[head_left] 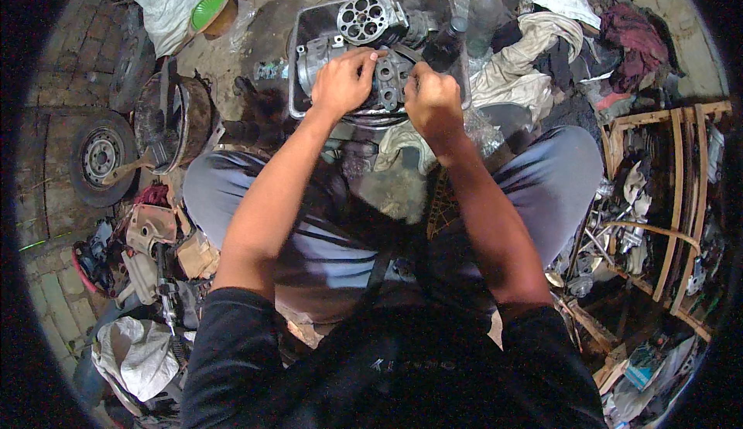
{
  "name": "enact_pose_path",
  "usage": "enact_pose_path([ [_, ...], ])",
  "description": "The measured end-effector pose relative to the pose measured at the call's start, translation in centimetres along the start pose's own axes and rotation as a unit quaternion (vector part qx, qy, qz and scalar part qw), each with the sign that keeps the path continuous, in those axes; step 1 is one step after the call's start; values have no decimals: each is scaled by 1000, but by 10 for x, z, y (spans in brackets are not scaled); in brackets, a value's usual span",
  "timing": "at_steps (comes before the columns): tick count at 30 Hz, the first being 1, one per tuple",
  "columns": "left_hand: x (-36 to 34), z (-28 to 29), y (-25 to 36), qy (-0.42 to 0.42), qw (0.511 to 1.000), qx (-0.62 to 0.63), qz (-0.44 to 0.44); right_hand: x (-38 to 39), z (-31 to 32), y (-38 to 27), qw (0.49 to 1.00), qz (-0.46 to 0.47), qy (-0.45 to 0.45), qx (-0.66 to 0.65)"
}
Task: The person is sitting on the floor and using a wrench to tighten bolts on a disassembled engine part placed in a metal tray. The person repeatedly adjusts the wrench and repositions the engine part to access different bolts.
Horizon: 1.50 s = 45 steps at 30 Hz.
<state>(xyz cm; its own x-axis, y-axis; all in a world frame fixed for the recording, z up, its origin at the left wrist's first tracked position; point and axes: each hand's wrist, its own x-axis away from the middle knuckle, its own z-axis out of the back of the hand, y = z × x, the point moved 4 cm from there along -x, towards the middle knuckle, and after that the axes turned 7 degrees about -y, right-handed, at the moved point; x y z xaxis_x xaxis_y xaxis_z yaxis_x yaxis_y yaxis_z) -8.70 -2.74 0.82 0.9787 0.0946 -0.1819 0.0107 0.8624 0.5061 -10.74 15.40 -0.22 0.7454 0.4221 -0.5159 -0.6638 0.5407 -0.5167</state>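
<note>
A grey metal casting (392, 81) with several round holes sits in a rectangular tray (293, 92) in front of me. My left hand (346, 82) lies against its left side, fingers bent over it and gripping it. Close by the casting's right side, my right hand (433, 98) is closed with the fingers curled in. What those fingers hold, if anything, is hidden. A cylindrical metal housing (313, 61) stands left of my left hand. Behind the hands lies a round metal part (363, 19) with a ring of large holes.
A dark bottle (447, 42) leans inside the tray's right side, and a clear plastic bottle (484, 19) stands beyond it. Cloths (534, 50) are heaped at right. A wheel (101, 158) and a round pan (186, 123) are at left; a wooden frame (673, 205) is at right.
</note>
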Motion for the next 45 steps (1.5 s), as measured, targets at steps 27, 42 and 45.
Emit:
enact_pose_path([
  [27,1,-3,-2,-10,1000,19,6,-3,5,-1,998,64,-20,-11],
  [42,2,-3,-3,4,1000,21,-1,-26,34,-1,970,-133,-135,-150],
  [45,2,-2,-3,3,1000,17,0,-24,41,1,972,-124,-142,-142],
])
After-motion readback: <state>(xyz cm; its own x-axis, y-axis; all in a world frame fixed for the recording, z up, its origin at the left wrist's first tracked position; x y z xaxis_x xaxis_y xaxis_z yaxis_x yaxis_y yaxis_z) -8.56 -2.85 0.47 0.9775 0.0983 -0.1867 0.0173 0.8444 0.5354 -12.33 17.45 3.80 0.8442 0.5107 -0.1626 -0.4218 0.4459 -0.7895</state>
